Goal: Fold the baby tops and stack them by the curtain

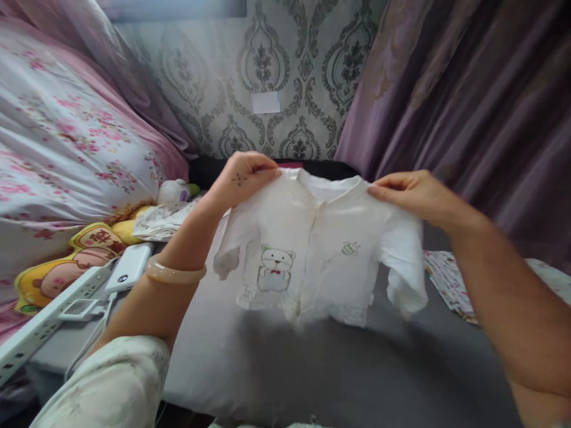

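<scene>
A small white baby shirt (285,226) hangs spread out over the grey surface, its front facing me. A bear outline and a small green bee are printed on it. My left hand (245,175) pinches one shoulder near the collar, thumb and fingers closed on the cloth. At the opposite shoulder, my right hand (410,193) grips the fabric the same way. Both sleeves dangle loosely, and the lower hem hangs just above the grey surface (339,374). A pale bangle (176,271) circles my left wrist.
To the left lie a white power strip (57,315), a white power bank (129,267) with a cable, and a yellow cartoon cushion (66,264). Folded printed cloths (450,285) rest at the right. Purple curtains (446,89) hang on both sides of the patterned wall.
</scene>
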### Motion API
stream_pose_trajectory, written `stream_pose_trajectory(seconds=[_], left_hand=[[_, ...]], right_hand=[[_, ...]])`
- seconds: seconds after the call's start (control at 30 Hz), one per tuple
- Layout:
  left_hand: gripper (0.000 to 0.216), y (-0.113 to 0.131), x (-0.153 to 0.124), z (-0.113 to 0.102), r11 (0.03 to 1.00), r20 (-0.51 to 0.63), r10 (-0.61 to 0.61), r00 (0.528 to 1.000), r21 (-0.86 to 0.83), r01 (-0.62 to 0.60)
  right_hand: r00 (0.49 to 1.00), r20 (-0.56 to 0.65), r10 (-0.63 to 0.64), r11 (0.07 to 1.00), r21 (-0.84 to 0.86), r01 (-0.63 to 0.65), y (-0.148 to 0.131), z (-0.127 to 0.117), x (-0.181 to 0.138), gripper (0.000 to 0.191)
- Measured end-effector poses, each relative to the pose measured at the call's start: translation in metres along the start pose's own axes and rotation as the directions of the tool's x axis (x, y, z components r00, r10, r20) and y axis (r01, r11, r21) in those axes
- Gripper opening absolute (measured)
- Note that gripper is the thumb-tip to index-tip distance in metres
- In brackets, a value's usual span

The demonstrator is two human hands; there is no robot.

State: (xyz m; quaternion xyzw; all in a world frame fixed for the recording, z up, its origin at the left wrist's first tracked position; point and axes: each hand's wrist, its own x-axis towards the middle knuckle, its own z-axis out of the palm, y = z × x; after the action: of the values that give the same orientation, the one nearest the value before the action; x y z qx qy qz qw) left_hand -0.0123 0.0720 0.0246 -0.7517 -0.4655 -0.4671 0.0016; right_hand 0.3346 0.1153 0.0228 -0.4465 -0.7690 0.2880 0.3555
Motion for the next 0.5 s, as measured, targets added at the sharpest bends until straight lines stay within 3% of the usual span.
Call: stream_pose_trajectory(seconds=[0.07,0.17,0.3,0.4,0.5], left_hand=[[0.019,-0.040,-0.011,0.027,0.993,0.162,-0.112,0.980,-0.029,0.118],[0.019,-0.096,-0.045,0.083,0.957,0.343,-0.290,0.893,0.132,0.260],[0.024,-0.131,-0.090,0.144,0.863,0.409,-0.478,0.777,0.381,0.331],[0.030,-0.139,-0.096,0.160,0.822,0.420,-0.510,0.751,0.493,0.283],[0.033,-0.147,-0.081,0.160,0.806,0.430,-0.508,0.747,0.543,0.235]], right_hand=[[0.990,0.136,-0.026,0.995,-0.093,0.039,0.037,0.023,0.016,0.043],[0.976,0.218,-0.024,0.938,-0.334,0.098,0.096,0.072,0.028,0.040],[0.943,0.263,0.204,0.715,-0.698,0.040,0.146,0.130,0.027,0.029],[0.926,0.290,0.243,0.633,-0.770,0.075,0.158,0.147,0.032,0.033],[0.925,0.300,0.232,0.627,-0.774,0.093,0.162,0.148,0.049,0.034]])
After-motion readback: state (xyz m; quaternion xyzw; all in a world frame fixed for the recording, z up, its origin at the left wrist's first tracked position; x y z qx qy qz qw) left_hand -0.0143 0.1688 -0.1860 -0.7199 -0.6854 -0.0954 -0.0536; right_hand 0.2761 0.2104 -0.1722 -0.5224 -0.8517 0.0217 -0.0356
